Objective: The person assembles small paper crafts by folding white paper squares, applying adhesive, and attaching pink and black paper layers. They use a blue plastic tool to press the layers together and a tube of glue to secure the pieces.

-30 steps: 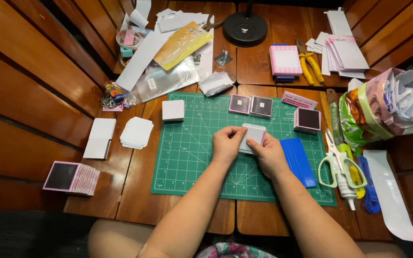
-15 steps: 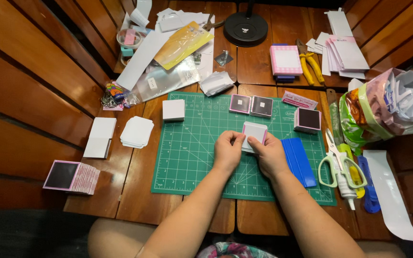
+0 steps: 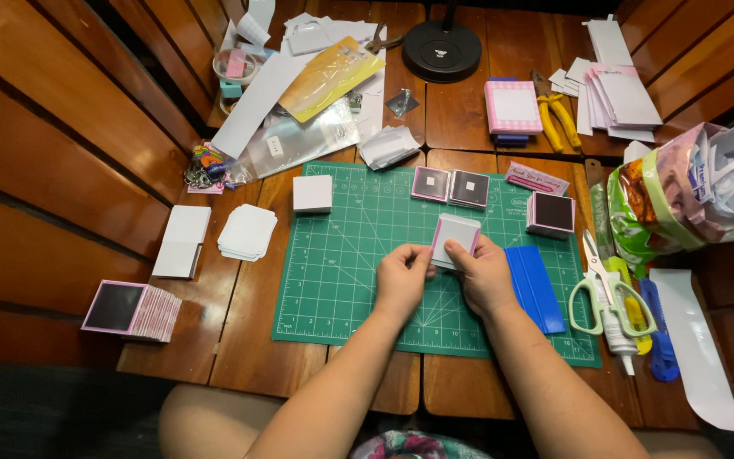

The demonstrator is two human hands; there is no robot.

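A: Hands status?

B: Both close together over the middle of the green cutting mat (image 3: pixel 341 280). Left hand (image 3: pixel 401 279) and right hand (image 3: pixel 483 274) are both pinched on one small white box with pink edge (image 3: pixel 455 239), fingertips on its lower corners.

A: Where's the box relative to them?

B: Just ahead of the fingertips, between the two hands, lifted and tilted up toward the camera. Roughly square, no clear long axis. Both hands are equally near, one on each side.

A: What's around?

B: Touching or just beside the right hand's outer edge: a blue flat scraper (image 3: pixel 536 287), lying lengthwise away from the person. Further right, white-handled scissors (image 3: pixel 598 289) and a glue bottle (image 3: pixel 615 333). Ahead of the hands: two small dark-faced cards (image 3: pixel 450 186) side by side, a pink box with dark top (image 3: pixel 550 213) ahead-right. Ahead-left, a white square block (image 3: pixel 313 194). Well left, off the mat on the bench (image 3: pixel 248 340): white card stacks (image 3: pixel 246 231).

A: Anything blocking?

B: Nothing between the hands and the box. Mat near the person is bare.
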